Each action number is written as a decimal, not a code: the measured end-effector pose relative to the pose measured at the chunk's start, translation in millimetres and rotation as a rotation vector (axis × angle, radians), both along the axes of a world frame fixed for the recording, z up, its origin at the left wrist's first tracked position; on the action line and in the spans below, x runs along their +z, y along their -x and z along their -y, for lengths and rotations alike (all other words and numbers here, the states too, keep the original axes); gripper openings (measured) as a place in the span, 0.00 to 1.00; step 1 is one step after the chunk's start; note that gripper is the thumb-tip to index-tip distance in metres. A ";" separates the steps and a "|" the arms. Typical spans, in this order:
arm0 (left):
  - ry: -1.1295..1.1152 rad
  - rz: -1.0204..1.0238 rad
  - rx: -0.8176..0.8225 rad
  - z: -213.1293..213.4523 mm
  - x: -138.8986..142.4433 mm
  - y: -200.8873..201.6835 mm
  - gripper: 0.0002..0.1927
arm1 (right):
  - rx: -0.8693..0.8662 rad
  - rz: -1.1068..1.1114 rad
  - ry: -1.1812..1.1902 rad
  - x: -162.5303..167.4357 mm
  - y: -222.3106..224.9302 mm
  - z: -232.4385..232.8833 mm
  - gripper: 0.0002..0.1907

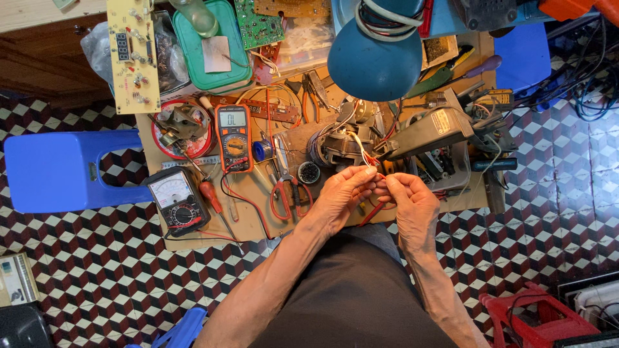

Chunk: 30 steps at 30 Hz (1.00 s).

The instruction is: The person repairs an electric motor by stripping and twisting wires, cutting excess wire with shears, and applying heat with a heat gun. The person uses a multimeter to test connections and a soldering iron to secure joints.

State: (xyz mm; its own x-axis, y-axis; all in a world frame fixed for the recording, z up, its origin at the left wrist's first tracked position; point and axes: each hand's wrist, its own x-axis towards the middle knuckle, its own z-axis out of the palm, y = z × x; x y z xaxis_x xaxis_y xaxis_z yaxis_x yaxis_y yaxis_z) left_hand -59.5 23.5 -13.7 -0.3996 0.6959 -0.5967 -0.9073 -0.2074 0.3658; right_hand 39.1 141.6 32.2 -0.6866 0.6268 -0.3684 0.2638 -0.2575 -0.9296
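Left hand (345,193), right hand (409,200), apparently pinching red wires (373,161)

We see a floor (77,270) of cube-patterned tiles in black, white and dark red. A low, cluttered workbench (158,240) stands between a blue stool (58,171) and a red stool (535,319). A blue lamp (375,61) hangs overhead.

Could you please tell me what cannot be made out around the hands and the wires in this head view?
- Wire ends: hidden between the fingers of the left hand and right hand.
- Motor the wires run to: partly covered by the blue lamp shade.
- Digital multimeter display: too small to tell.
- Red stool: cut off by the bottom edge.
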 end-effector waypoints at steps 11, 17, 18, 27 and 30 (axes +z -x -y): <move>0.003 0.003 -0.013 1.2 4.8 1.5 0.13 | 0.007 0.012 0.015 -1.4 -1.0 -2.4 0.09; 0.051 -0.067 -0.021 0.8 4.2 -0.7 0.15 | 0.014 0.019 -0.023 1.9 2.1 3.3 0.10; 0.061 -0.072 -0.013 1.3 4.1 -0.6 0.15 | 0.008 0.018 -0.029 2.3 3.6 4.7 0.10; 0.066 -0.083 -0.057 9.4 5.9 3.5 0.16 | 0.056 0.100 -0.196 10.3 24.5 13.8 0.10; 0.081 -0.083 -0.051 8.6 3.8 6.6 0.15 | 0.082 0.059 -0.216 10.3 27.7 13.3 0.10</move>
